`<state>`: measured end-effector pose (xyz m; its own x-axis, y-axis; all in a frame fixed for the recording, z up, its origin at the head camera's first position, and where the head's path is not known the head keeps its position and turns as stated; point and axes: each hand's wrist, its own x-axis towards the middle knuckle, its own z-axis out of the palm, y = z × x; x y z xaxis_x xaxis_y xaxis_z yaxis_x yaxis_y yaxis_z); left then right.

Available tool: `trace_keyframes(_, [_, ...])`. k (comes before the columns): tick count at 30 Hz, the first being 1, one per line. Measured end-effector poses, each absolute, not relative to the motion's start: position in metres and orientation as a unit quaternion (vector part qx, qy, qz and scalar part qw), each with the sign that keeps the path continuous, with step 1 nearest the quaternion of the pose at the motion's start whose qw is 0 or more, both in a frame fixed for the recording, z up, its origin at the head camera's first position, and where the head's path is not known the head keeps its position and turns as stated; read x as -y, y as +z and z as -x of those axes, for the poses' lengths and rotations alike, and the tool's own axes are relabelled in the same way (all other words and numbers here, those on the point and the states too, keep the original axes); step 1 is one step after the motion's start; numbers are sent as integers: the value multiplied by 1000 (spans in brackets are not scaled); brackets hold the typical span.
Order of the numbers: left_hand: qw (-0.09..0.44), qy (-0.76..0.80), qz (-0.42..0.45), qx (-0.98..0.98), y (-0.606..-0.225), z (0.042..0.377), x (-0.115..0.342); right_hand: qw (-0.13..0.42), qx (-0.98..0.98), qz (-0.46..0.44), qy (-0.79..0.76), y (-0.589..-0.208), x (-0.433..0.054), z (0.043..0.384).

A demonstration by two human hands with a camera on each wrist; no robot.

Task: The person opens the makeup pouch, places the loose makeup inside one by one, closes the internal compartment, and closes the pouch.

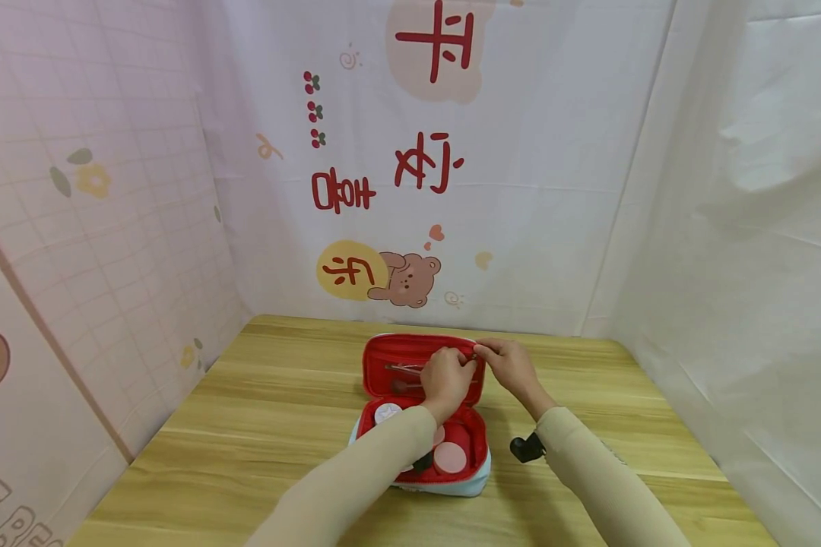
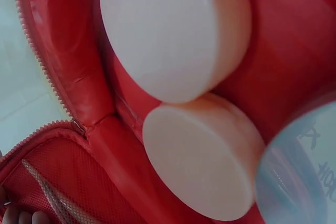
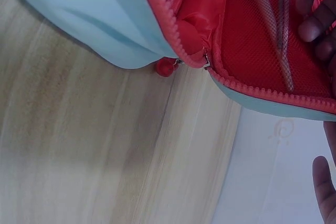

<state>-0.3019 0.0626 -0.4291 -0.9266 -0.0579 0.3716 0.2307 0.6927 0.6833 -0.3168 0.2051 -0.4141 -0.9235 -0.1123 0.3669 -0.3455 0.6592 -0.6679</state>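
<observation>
A light blue cosmetic bag [image 1: 479, 481] with a red lining lies open on the table, its lid [image 1: 391, 349] raised at the back. My left hand [image 1: 446, 380] reaches over the bag, fingers curled at the inner right side of the lid. At its fingertips a small shiny piece, like a zip pull, shows beside a mesh pocket [image 3: 239, 51]. With thumb and fingers my right hand [image 1: 513, 368] pinches the lid's upper right corner from outside. Slim makeup brushes [image 1: 404, 386] lie behind the mesh. Round pale containers [image 1: 450, 458] sit in the bag's base.
A small black object [image 1: 525, 448] is on the table by the right sleeve. A red zip bead [image 3: 166, 67] hangs at the bag's hinge side. The wood-grain table [image 1: 280, 395] is bordered by white printed cloth [image 1: 534, 190] at the back and both sides.
</observation>
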Motion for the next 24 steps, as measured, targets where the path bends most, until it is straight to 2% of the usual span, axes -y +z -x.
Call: trace_keyframes(24, [177, -380, 81, 904, -429, 305, -56, 143, 900, -138, 388, -420, -210, 320])
